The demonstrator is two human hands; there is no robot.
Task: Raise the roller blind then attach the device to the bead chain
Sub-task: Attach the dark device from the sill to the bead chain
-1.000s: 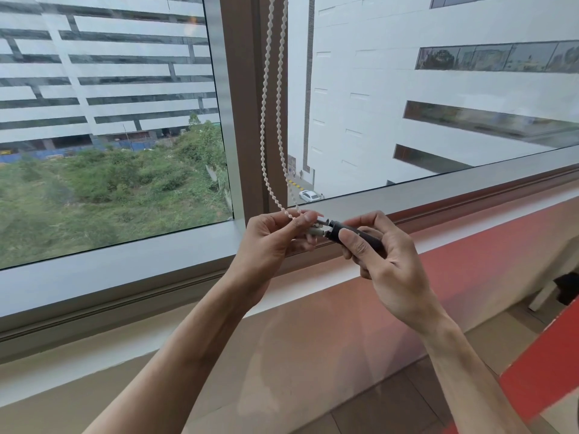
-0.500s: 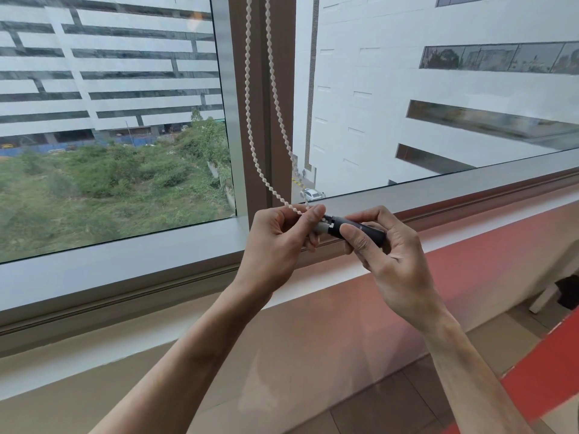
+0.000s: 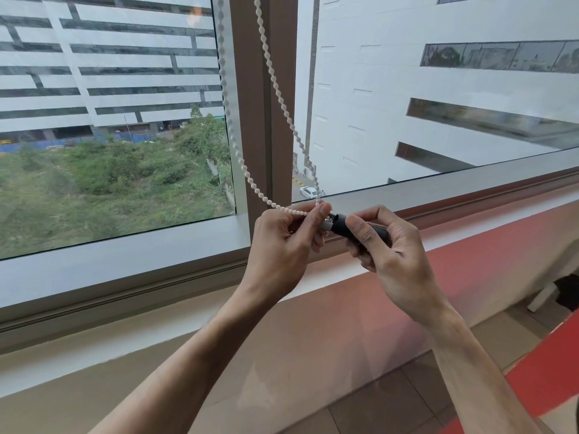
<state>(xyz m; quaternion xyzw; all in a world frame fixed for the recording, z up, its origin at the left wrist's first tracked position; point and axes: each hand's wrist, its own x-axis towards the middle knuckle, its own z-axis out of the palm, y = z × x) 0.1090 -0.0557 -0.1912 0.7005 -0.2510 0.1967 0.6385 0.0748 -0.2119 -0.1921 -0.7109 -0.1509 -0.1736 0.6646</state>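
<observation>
My left hand (image 3: 282, 245) pinches the bottom of the white bead chain (image 3: 233, 133) between thumb and forefinger, its two strands running up from my fingertips in front of the brown window post (image 3: 260, 89). Just right of that pinch, my right hand (image 3: 394, 261) curls round a small black device (image 3: 343, 225), whose grey tip touches my left fingertips. I can read no brand or writing on it.
</observation>
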